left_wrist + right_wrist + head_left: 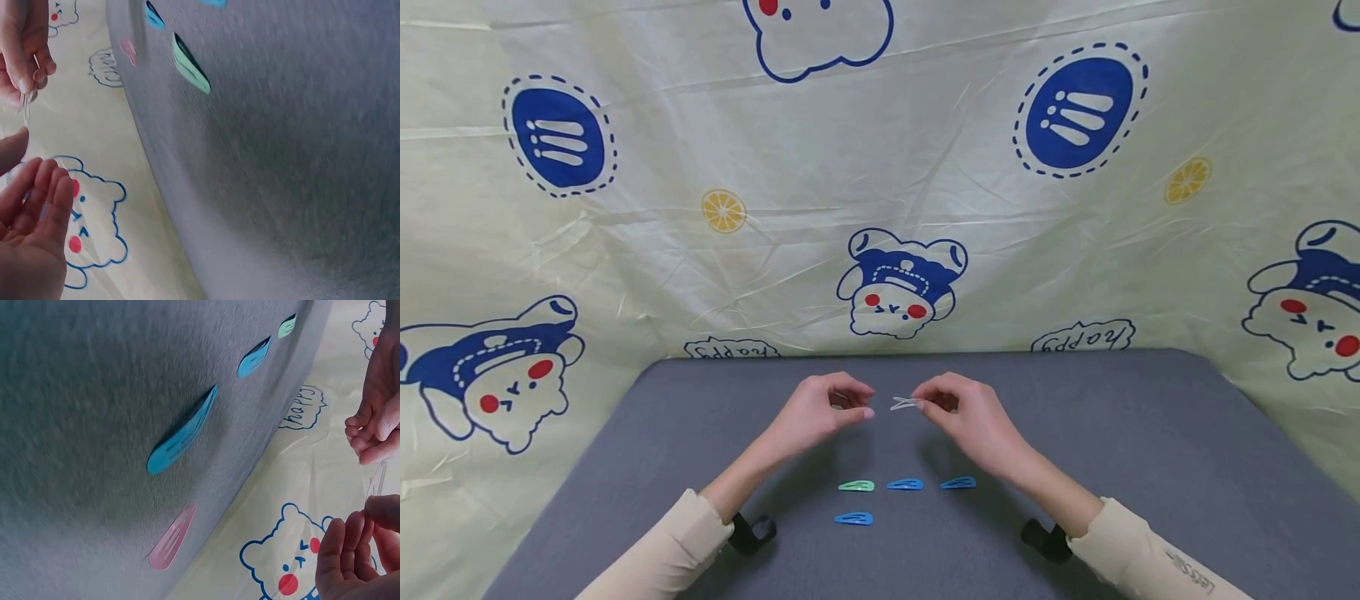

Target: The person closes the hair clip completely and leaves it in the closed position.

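Observation:
My right hand [966, 412] pinches a pale snap hair clip [905, 403] between thumb and fingertips, above the table. Its two parts stand spread apart in a narrow V, pointing toward the left hand. My left hand [820, 408] is held just left of the clip, thumb and fingers relaxed and apart, holding nothing. In the right wrist view the clip [376, 481] shows its slim outline between the two hands. On the table below lie a green hair clip [857, 486] and two blue clips [905, 484] [958, 482] in a row, with another blue clip [853, 518] nearer.
A pink hair clip [172, 540] lies on the table in the right wrist view; the right arm hides it in the head view. The grey tabletop [700, 433] meets a printed cream cloth [655, 250] at the back. Dark wrist straps [751, 533] sit below both cuffs.

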`<state>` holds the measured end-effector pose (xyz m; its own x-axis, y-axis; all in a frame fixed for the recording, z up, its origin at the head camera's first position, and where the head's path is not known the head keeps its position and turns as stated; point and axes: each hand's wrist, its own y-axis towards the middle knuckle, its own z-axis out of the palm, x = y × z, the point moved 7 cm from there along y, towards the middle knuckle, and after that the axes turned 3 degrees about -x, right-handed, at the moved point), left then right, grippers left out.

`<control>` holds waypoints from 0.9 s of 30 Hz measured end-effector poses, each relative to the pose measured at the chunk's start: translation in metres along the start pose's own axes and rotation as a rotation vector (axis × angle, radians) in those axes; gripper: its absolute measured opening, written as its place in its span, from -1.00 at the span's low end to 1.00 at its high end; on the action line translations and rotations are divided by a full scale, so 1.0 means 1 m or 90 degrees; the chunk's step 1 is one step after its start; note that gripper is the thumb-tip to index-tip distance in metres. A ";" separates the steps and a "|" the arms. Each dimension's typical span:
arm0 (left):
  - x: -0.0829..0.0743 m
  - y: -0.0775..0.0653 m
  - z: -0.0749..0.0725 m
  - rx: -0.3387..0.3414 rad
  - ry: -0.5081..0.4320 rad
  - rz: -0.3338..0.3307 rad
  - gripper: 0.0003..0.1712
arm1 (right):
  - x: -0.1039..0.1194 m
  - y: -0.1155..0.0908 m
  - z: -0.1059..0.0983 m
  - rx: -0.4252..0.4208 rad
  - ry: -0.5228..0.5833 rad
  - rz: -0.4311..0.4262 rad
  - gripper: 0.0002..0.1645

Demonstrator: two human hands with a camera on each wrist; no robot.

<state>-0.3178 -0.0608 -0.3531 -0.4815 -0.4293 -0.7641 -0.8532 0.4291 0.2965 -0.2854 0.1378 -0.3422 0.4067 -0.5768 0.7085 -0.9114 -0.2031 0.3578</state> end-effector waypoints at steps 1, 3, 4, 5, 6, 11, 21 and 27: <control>-0.002 -0.002 0.001 -0.002 0.002 0.003 -0.74 | 0.001 -0.002 -0.001 -0.001 0.003 0.002 -0.88; -0.006 -0.006 0.002 -0.007 0.005 0.011 -0.74 | 0.002 -0.007 -0.001 -0.001 0.009 0.003 -0.87; -0.008 -0.008 0.002 -0.009 0.006 0.015 -0.75 | 0.003 -0.009 -0.002 0.000 0.011 0.004 -0.86; -0.010 -0.009 0.003 -0.009 0.003 0.021 -0.75 | 0.004 -0.011 -0.002 0.001 0.014 0.003 -0.86; -0.012 -0.011 0.003 -0.009 -0.001 0.026 -0.75 | 0.006 -0.012 -0.003 0.000 0.015 0.001 -0.86; -0.023 -0.019 0.003 -0.009 -0.022 0.035 -0.76 | 0.012 -0.019 -0.006 -0.005 0.014 -0.006 -0.87; -0.038 -0.039 0.003 -0.024 -0.045 0.018 -0.75 | 0.023 -0.035 -0.012 -0.012 0.030 0.000 -0.86; -0.048 -0.049 0.003 -0.023 -0.056 0.016 -0.74 | 0.033 -0.046 -0.016 -0.022 0.038 -0.009 -0.82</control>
<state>-0.2527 -0.0591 -0.3329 -0.4850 -0.3458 -0.8032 -0.8483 0.4091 0.3362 -0.2287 0.1409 -0.3251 0.4227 -0.5263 0.7378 -0.9036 -0.1827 0.3874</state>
